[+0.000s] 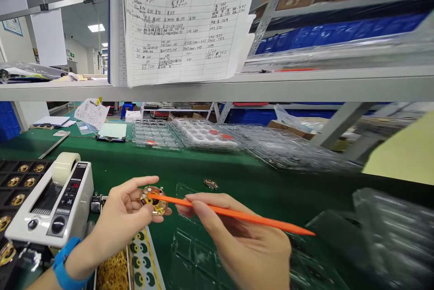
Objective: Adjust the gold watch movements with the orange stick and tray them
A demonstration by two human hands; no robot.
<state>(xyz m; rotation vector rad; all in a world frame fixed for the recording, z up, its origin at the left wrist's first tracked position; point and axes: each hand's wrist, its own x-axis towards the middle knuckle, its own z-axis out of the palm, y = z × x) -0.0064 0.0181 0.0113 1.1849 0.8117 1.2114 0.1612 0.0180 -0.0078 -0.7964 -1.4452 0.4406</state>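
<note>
My left hand (124, 206) pinches a small round gold part with a clear rim, which looks like a watch case (159, 207), between thumb and fingers. A blue band (64, 265) circles that wrist. In my right hand (233, 235) is a slim orange pointed stick (237, 214), gripped like a pen. Its left tip reaches into the face of the watch case, over a yellow piece there. Whether the tip presses on that piece, I cannot tell. Below the left hand lies a sheet of yellow ring-shaped stickers (144, 260), beside a box of small yellow pieces (113, 272).
A white tape dispenser (54, 204) stands at the left, next to a black tray (20, 186) of gold round parts. Another small round part (210, 184) lies on the green mat (111, 159). Clear plastic trays (203, 134) line the back, under a grey shelf edge (203, 92).
</note>
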